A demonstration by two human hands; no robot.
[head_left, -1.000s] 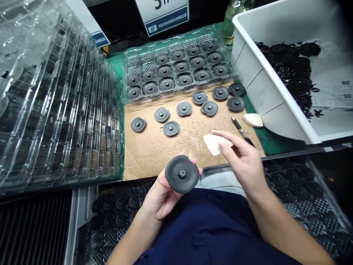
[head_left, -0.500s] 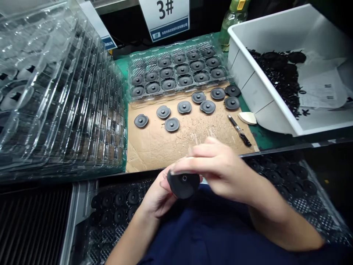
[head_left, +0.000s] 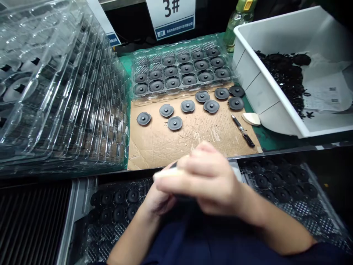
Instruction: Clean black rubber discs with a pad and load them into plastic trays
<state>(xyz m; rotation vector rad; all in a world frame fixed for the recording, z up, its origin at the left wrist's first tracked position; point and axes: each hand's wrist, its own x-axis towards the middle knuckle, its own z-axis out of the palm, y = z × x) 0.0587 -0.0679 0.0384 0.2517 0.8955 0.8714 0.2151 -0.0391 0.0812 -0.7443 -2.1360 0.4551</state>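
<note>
My left hand [head_left: 156, 201] is cupped from below round a black rubber disc [head_left: 182, 199], which is almost wholly hidden. My right hand [head_left: 209, 180] lies over the disc with its fingers pressed together; it is smeared by motion. A pale wedge-shaped pad [head_left: 167, 173] shows at its fingertips. Both hands hover over my dark blue lap, just in front of a cardboard sheet [head_left: 162, 149]. Several loose black discs [head_left: 174, 123] lie in a row on that cardboard.
A clear tray [head_left: 234, 75] filled with discs sits behind the cardboard. A tall stack of clear trays [head_left: 55, 92] stands at the left. At the right is a white bin [head_left: 248, 77] of black parts. A pen-like tool [head_left: 242, 130] and a second pale wedge [head_left: 251, 118] lie beside the bin. Trays of discs [head_left: 118, 206] flank my lap.
My right hand came down from beside the disc and now covers it, moving leftward across it. The disc has sunk lower toward my lap. The view has tilted up slightly.
</note>
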